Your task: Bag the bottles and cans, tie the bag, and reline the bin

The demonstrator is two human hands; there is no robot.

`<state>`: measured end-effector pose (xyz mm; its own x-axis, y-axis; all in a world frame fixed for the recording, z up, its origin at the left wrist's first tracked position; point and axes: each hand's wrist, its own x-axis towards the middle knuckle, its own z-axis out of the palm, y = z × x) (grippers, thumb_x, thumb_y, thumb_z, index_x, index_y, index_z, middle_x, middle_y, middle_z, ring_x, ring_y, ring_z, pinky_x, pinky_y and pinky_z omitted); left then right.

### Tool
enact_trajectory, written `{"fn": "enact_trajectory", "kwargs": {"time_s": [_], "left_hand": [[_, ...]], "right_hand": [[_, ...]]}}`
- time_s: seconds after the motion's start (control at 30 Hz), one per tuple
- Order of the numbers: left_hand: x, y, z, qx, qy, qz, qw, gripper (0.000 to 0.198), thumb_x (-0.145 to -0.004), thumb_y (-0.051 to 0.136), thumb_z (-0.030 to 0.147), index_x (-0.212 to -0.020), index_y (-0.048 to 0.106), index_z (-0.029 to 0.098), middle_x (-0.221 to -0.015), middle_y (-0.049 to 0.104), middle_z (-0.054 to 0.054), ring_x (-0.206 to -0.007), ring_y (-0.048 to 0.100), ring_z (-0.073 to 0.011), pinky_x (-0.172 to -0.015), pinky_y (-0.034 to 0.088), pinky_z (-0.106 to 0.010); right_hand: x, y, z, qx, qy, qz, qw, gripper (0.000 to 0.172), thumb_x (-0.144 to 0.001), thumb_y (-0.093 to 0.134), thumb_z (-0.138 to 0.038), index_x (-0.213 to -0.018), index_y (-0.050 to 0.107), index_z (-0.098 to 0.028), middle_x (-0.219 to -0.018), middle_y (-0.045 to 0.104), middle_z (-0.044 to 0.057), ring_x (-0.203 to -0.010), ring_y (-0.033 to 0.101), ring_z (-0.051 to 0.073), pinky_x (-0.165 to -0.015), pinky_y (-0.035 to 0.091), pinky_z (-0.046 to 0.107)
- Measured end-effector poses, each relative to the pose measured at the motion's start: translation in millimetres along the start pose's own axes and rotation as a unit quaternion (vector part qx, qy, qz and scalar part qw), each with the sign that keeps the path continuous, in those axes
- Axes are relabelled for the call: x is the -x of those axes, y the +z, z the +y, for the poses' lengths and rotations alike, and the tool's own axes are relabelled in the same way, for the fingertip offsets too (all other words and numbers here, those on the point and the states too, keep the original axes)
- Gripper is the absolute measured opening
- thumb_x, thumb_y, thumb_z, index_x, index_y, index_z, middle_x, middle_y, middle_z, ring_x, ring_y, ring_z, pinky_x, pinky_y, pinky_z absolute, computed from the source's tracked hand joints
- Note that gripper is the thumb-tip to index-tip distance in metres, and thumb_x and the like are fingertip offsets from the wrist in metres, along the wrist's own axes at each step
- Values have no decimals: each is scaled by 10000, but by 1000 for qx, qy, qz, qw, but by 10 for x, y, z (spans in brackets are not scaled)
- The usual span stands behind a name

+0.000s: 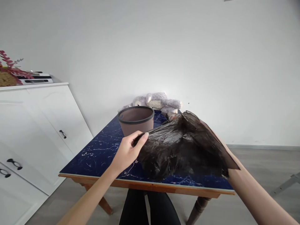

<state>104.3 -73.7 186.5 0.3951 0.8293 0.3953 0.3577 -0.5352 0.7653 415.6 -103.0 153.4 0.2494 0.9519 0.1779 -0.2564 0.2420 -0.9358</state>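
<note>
A thin black plastic bag [180,143] spreads over the right half of the table, crumpled and partly see-through. My left hand [128,149] pinches its left edge between thumb and fingers. The right forearm [246,181] reaches into the bag from the right, and black film covers my right hand, so its fingers are hidden. Just beyond my left hand stands a brown bin [137,125], upright, with a dark rim; the hand and bag cover part of its lower side.
A grey plush toy [157,101] lies at the table's back edge against the white wall. The blue marble-patterned table [93,156] has a wooden edge. On the left is a white cabinet [42,122] with black handles, a woven basket [7,79] on top.
</note>
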Motion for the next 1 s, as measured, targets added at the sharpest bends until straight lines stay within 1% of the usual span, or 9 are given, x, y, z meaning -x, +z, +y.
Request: {"fn": "enact_trajectory", "kwargs": {"time_s": [0.1, 0.2, 0.3, 0.47, 0.57, 0.63, 0.7, 0.87, 1.0], "left_hand": [[24, -168, 59, -20, -2, 21, 1000, 397, -1040, 559, 562, -905, 679, 209, -809, 627, -5, -719, 551, -159, -615, 413, -240], [79, -320, 31, -52, -19, 38, 998, 426, -1023, 551, 599, -949, 703, 208, -847, 675, -28, -758, 602, -187, -621, 458, -243], [164, -492, -71, -99, -52, 40, 993, 471, -992, 563, 632, -1083, 754, 212, -926, 737, -56, -845, 670, -241, -631, 523, -255], [336, -760, -297, -137, -79, 17, 987, 479, -971, 590, 624, -1131, 799, 223, -1070, 791, -67, -1049, 713, -320, -747, 596, -279], [433, -850, -401, -155, -104, 14, 982, 479, -969, 582, 643, -1066, 826, 241, -1016, 806, -57, -1075, 723, -346, -784, 607, -309], [483, -883, -449, -147, -127, 15, 981, 492, -963, 584, 661, -1082, 831, 252, -1027, 813, -55, -1067, 734, -356, -771, 613, -322], [519, -908, -481, -111, -153, 7, 982, 502, -956, 599, 669, -1139, 825, 260, -1079, 818, -53, -1066, 745, -358, -763, 622, -328], [576, -984, -534, -44, -194, -10, 980, 520, -934, 634, 692, -1188, 822, 279, -1170, 818, -51, -1152, 741, -363, -927, 621, -379], [619, -1052, -580, -71, -209, 21, 975, 559, -891, 647, 748, -1158, 840, 296, -1256, 797, -73, -1308, 668, -393, -1071, 567, -462]], "right_hand": [[104, 35, -27, 10, 38, -24, 999, 586, -902, 700, -684, -1378, 700, -342, -1294, 782, -5, -1337, 666, 285, -1119, 561, 369], [232, 123, -29, 54, 98, -94, 989, 687, -809, 863, -580, -1413, 676, -310, -1240, 801, 34, -1187, 746, 309, -1010, 625, 409], [295, 197, -4, 101, 108, -116, 982, 579, -797, 889, -532, -1286, 752, -256, -1132, 820, 64, -1023, 777, 300, -890, 653, 399], [262, 218, 72, 191, -12, -77, 979, 491, -865, 751, -683, -990, 775, -209, -966, 786, 59, -957, 707, 279, -829, 585, 330], [256, 220, 126, 294, -109, -29, 949, 552, -933, 628, -723, -753, 648, -202, -751, 663, 24, -765, 594, 210, -659, 464, 271], [279, 236, 155, 344, -150, -2, 927, 578, -982, 552, -709, -702, 576, -203, -667, 565, 1, -664, 493, 168, -592, 376, 269], [315, 262, 171, 368, -173, 5, 914, 553, -1024, 505, -665, -729, 573, -202, -679, 557, -2, -654, 474, 163, -598, 365, 272], [393, 304, 196, 363, -218, -27, 905, 443, -1082, 470, -533, -873, 683, -206, -820, 674, 35, -811, 628, 230, -748, 482, 292], [425, 260, 264, 375, -296, -58, 877, 341, -1108, 465, -382, -1280, 725, -246, -1178, 733, 95, -1065, 674, 274, -947, 526, 357]]}}
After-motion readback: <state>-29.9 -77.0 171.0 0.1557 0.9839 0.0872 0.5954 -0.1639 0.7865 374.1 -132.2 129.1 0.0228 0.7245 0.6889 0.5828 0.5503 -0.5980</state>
